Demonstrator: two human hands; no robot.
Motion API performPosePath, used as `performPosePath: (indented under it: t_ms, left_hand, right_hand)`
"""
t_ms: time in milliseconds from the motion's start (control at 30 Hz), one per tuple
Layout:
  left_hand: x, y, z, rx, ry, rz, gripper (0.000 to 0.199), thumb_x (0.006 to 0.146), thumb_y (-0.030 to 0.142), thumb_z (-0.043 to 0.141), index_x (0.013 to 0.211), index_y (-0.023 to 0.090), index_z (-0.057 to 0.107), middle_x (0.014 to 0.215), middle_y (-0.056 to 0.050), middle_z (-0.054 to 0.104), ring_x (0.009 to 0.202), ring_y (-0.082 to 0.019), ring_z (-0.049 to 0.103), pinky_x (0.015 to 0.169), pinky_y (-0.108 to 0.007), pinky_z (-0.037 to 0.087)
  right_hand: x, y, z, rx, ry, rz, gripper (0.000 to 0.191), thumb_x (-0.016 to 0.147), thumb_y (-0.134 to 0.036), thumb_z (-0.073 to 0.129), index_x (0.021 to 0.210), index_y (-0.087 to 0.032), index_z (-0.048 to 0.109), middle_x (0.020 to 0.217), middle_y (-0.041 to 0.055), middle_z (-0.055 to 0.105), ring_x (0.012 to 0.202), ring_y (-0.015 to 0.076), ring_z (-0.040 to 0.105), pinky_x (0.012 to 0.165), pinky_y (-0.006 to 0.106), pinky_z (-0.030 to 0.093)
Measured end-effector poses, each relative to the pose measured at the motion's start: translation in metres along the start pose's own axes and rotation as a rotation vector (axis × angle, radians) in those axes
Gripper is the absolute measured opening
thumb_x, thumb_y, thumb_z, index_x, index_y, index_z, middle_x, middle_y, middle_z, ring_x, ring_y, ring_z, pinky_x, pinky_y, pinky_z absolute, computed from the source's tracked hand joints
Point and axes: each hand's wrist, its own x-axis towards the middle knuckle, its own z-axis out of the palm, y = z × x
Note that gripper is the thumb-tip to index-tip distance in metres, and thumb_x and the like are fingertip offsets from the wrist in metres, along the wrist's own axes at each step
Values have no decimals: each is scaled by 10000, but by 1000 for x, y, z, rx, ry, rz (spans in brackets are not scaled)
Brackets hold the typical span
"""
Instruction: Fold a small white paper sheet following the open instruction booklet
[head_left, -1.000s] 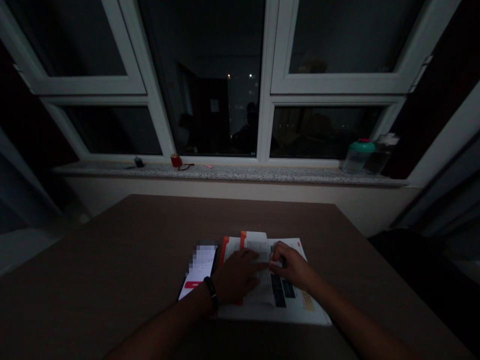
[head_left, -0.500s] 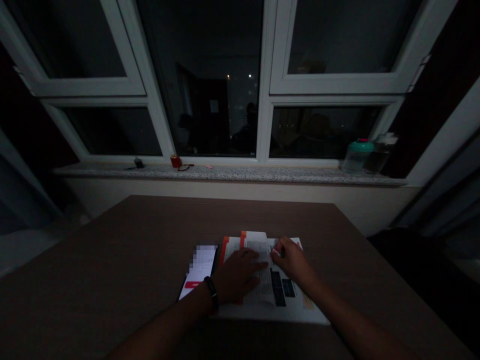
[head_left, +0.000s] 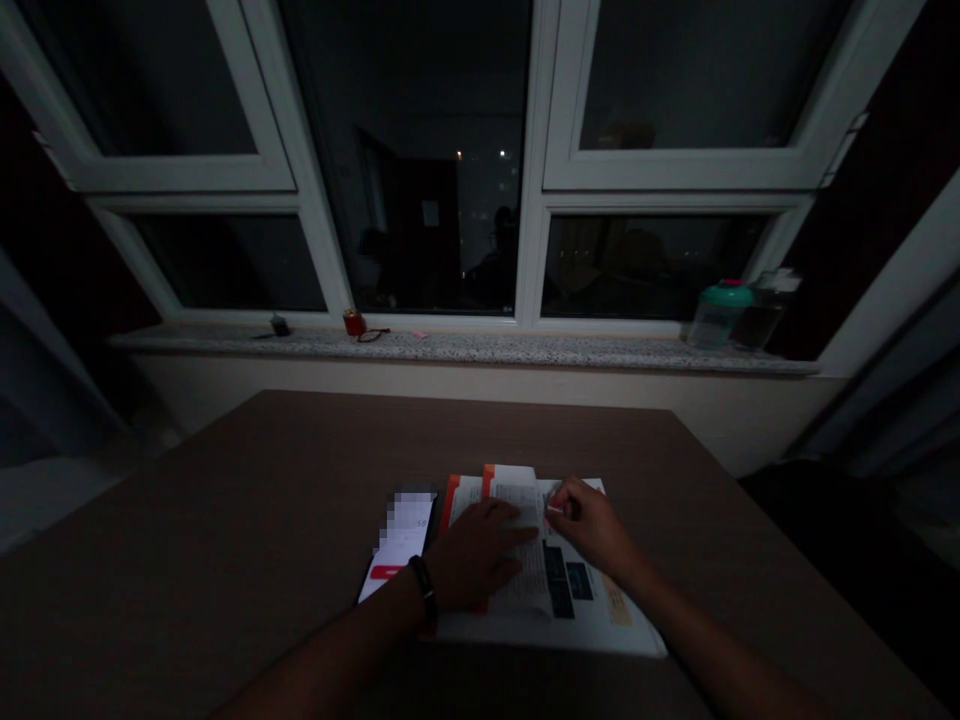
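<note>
An open book or booklet (head_left: pixel 600 625) with orange-edged pages lies on the brown table. My left hand (head_left: pixel 480 555), a dark band at its wrist, rests with fingers spread over a folded or narrow page (head_left: pixel 514 480). On the right-hand page, near its top, my right hand (head_left: pixel 581 515) pinches a small pinkish-white object (head_left: pixel 554 508), too small to identify. Dark printed pictures (head_left: pixel 557 580) show below that hand. A phone (head_left: pixel 401 535) with a lit screen lies left of the book, partly behind my left forearm.
Beyond the brown table (head_left: pixel 300 460) runs a speckled windowsill (head_left: pixel 480 347). On it stand a teal-lidded container (head_left: pixel 718 312), a clear bottle (head_left: pixel 766 310), a red jar (head_left: pixel 353 322) and a small dark bottle (head_left: pixel 280 325). Dark fabric lies to the right of the table.
The view has shifted slightly. My right hand, still pinching the small object, has changed its tilt a little over the page. My left hand stays spread on the page.
</note>
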Motion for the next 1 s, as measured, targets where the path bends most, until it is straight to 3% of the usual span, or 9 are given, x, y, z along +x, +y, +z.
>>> performPosePath:
  t_ms: [167,267,600,1000]
  left_hand:
    - [0,1,1,10,7,0,501,907,260,632,1381,324,483,1373,-59,485,1266,-290,415,1058,-478,376]
    - [0,1,0,9,14,5,512,903,259,638,1385,319,479,1363,-61,492,1259,-289,420,1057,-472,379]
    - [1,1,-1,-4,-2,-7,484,905,252,635,1368,303,503,1381,-65,484,1273,-293,409,1053,-477,383]
    - [0,1,0,3,18,9,519,877,227,661,1369,298,509,1374,-69,495,1260,-295,429,1051,-482,390]
  right_hand:
    - [-4,-7,-11,123,-166,-167,44,802,-176,675,798,-217,658,859,10,589,815,172,567,734,278,425]
    - [-6,-9,-13,112,-257,-193,36,821,-193,679,826,-226,692,881,21,586,878,189,579,780,295,437]
    - [1,1,-3,-93,-145,-40,81,813,-182,654,825,-230,719,784,9,544,736,175,556,683,284,406]
    - [0,0,-3,-56,-178,-72,71,785,-169,667,777,-222,713,760,-1,547,715,160,549,653,257,391]
